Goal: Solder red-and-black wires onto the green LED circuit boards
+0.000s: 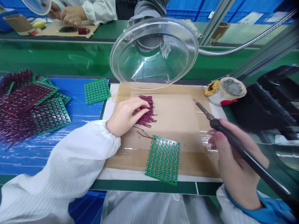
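My right hand (240, 158) grips a black-handled soldering iron (224, 127), its tip pointing up and left over the right part of the cardboard. My left hand (128, 115) rests at a bundle of short dark red wires (148, 115), thumb and fingers pinched together over it. What lies between those fingertips is hidden. Below the bundle, a green circuit board panel (163, 160) lies slightly tilted near the front edge, with a dark wire (144, 135) at its top left corner.
Wired boards (25, 105) pile up on the blue surface (79, 140) at left, near another green panel (97, 90). A clear fume hood (154, 56) hangs above the cardboard (189, 155). A round tin (233, 87) with yellow sponge stands at right. Across the bench are a co-worker's hands (73, 15).
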`<state>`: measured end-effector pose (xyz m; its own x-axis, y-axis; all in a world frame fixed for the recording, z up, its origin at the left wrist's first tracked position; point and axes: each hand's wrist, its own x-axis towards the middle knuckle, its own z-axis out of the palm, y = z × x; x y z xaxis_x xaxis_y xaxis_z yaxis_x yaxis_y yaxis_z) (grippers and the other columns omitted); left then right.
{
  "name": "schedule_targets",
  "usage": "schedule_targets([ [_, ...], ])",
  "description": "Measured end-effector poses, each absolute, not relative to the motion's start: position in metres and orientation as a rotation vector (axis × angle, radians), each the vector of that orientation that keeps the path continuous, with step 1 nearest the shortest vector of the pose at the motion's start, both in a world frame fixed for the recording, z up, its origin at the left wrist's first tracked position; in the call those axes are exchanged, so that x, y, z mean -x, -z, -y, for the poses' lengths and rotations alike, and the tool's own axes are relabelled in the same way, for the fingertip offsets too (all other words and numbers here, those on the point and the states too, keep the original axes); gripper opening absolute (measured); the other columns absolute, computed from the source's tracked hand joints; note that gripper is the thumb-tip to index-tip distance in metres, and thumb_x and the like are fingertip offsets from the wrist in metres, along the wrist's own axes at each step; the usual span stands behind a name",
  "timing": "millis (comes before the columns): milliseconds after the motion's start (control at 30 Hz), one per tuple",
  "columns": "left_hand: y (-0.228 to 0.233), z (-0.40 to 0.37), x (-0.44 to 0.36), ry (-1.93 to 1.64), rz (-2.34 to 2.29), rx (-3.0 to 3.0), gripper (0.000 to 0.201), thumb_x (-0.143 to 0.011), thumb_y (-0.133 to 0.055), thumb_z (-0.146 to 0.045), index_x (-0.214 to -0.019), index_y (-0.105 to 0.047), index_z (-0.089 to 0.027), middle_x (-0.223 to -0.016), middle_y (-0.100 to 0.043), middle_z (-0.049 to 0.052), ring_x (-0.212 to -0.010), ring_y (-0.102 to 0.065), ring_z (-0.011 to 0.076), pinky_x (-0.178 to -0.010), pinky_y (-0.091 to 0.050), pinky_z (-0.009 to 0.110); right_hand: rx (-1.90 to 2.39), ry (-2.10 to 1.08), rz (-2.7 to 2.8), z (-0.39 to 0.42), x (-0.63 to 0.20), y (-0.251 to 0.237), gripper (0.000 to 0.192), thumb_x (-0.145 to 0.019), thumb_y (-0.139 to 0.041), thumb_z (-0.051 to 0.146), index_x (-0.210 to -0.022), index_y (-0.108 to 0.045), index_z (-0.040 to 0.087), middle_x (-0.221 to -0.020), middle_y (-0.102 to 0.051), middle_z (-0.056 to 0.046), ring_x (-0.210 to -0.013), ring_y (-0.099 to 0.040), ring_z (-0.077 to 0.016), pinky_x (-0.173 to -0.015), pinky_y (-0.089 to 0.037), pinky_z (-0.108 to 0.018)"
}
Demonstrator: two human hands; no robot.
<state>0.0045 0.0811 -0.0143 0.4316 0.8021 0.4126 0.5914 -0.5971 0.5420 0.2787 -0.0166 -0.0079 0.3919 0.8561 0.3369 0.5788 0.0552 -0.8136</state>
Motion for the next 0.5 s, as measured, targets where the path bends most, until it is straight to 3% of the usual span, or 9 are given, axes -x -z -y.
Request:
schedule_targets([
  [133, 0.019, -0.075, -0.005, -0.979, -1.107, -2.425, 0.009, -0.092, -0.057, -0.017, -0.094, -0.066, -0.014, -0.093, -0.068, 0.003, -0.089, -0.061, 0.012, -0.083, -0.049, 0.025, 1.552, -0.382, 1.27, 0.018, -0.275, 0.013, 0.031, -0.08, -0.069, 0.037, -0.109, -0.069, 0.031, -0.089, -0.071, -0.002, -0.068, -0.065, -0.016, -0.066, -0.052, -0.035],
  [333, 0.022, -0.07, -0.006, -0.949, -1.175, -2.392, 0.01, -0.093, -0.057, -0.02, -0.091, -0.064, -0.013, -0.085, -0.066, 0.002, -0.077, -0.06, 0.0104, -0.074, -0.049, 0.023, 1.48, -0.48, 1.247, 0.017, -0.271, 0.019, 0.027, -0.081, -0.067, 0.033, -0.108, -0.07, 0.03, -0.088, -0.071, -0.002, -0.065, -0.065, -0.0136, -0.061, -0.049, -0.031],
  [500, 0.022, -0.067, -0.007, -0.998, -1.189, -2.396, 0.009, -0.093, -0.059, -0.019, -0.097, -0.065, -0.016, -0.091, -0.069, 0.002, -0.085, -0.064, 0.0105, -0.081, -0.051, 0.023, 1.503, -0.53, 1.242, 0.017, -0.269, 0.022, 0.027, -0.081, -0.067, 0.034, -0.107, -0.07, 0.03, -0.089, -0.071, -0.002, -0.065, -0.065, -0.0134, -0.059, -0.049, -0.03],
])
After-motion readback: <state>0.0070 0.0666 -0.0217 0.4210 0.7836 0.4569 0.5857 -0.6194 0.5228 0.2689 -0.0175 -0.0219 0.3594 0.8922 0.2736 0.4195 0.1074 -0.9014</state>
